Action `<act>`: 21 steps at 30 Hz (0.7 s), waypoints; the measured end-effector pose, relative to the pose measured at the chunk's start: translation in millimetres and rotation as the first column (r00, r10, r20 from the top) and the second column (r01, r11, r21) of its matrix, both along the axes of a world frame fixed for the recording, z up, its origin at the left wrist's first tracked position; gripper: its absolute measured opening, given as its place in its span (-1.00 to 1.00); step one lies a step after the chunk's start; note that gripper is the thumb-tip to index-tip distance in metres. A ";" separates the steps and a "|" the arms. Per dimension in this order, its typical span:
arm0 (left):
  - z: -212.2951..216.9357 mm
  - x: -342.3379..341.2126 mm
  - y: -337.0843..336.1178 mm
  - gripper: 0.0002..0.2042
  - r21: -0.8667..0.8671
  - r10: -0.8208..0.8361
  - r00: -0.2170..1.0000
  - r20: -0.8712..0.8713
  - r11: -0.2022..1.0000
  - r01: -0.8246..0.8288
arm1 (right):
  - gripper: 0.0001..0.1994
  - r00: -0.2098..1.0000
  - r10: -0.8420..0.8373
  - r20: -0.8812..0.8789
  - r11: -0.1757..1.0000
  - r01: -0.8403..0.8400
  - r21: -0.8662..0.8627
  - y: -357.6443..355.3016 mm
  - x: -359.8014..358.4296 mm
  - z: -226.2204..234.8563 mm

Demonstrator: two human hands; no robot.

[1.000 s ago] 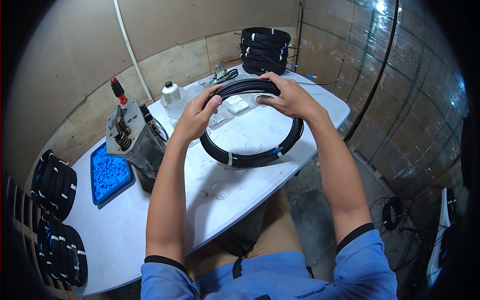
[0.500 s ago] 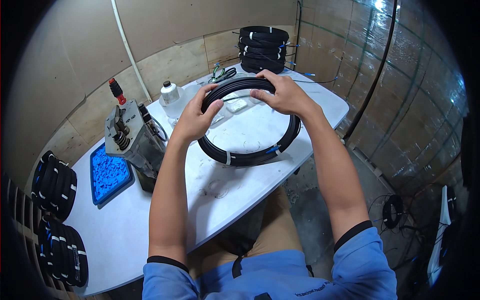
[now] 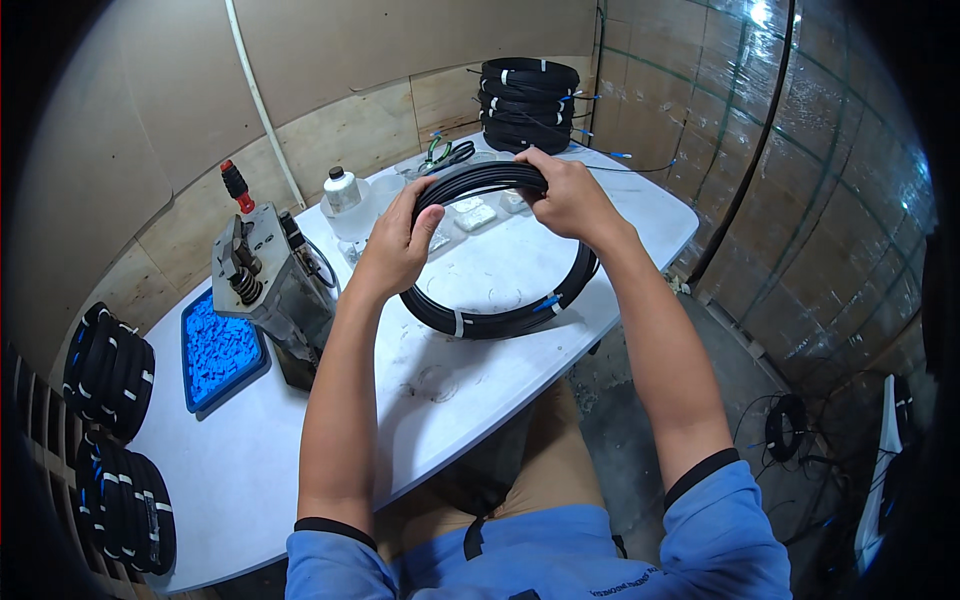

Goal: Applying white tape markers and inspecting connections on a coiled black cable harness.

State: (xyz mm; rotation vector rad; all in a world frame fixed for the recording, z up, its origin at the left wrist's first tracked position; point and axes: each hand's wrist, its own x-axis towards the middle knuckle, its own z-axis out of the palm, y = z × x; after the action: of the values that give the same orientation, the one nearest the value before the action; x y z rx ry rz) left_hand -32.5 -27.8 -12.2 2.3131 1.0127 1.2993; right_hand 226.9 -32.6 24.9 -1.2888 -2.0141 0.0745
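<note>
A coil of black cable (image 3: 488,325) is held up on its edge over the white table, its lower part resting on or close to the tabletop. White ties bind it at the bottom, and a blue connector (image 3: 547,302) shows at its lower right. My left hand (image 3: 400,243) grips the upper left of the ring, thumb on the near side. Round the upper right, my right hand (image 3: 567,197) is closed, with its fingers over the top. The fingertips of both hands are partly hidden behind the cable.
Left on the white table (image 3: 240,470) stand a metal bench machine (image 3: 270,280) and a tray of blue connector pieces (image 3: 217,345). Behind the coil are a white bottle (image 3: 341,187), small plastic bags and pliers (image 3: 438,153). Stacked black coils (image 3: 527,105) stand at the back; more coils (image 3: 125,500) hang at left.
The ring has shifted very slightly, still held by both hands. My right thumb has moved down and inward behind the cable, and the right hand has closed further round it.
</note>
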 end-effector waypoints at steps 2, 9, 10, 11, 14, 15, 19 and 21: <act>1.0 0.2 -0.9 -0.56 -0.106 -0.007 0.999 0.033 0.994 0.011 | -0.61 0.999 -0.025 0.035 0.999 0.024 0.021 1.2 2.8 -2.1; 30.8 -5.6 26.4 -0.52 -0.205 -0.128 0.989 0.076 0.968 0.141 | -0.51 0.997 0.049 0.055 0.998 -0.047 -0.030 1.6 4.8 4.4; 38.7 -3.3 22.9 -0.52 -0.203 -0.128 0.989 0.078 0.969 0.141 | -0.53 0.996 0.071 0.055 0.997 -0.070 -0.019 2.8 3.7 3.5; 48.4 6.0 19.1 -0.52 -0.208 -0.150 0.989 0.002 0.967 0.147 | -0.55 0.995 0.086 0.055 0.996 -0.086 -0.009 4.9 6.2 2.8; 61.3 31.3 7.9 -0.57 -0.212 -0.132 0.978 -0.159 0.972 0.097 | -0.60 0.993 0.121 0.011 0.992 -0.121 -0.029 7.0 5.6 0.9; 61.6 35.4 12.4 -0.60 -0.148 -0.034 0.963 -0.267 0.989 -0.007 | -0.60 0.992 0.127 0.011 0.992 -0.126 -0.029 7.0 4.9 0.3; 51.1 43.2 17.1 -0.78 0.038 0.149 0.949 -0.278 0.989 -0.144 | -0.61 0.997 0.069 0.025 0.998 -0.069 0.002 1.8 2.2 -0.4; 49.9 43.4 16.3 -0.77 0.053 0.194 0.941 -0.279 0.981 -0.186 | -0.60 0.999 0.040 0.036 0.999 -0.041 0.013 -0.6 0.1 -1.1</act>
State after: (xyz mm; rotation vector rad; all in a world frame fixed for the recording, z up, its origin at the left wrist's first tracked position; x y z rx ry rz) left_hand 10.9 -11.5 37.7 2.5239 1.3470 1.0691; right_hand 227.0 -33.2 23.9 -1.2490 -2.0681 0.0567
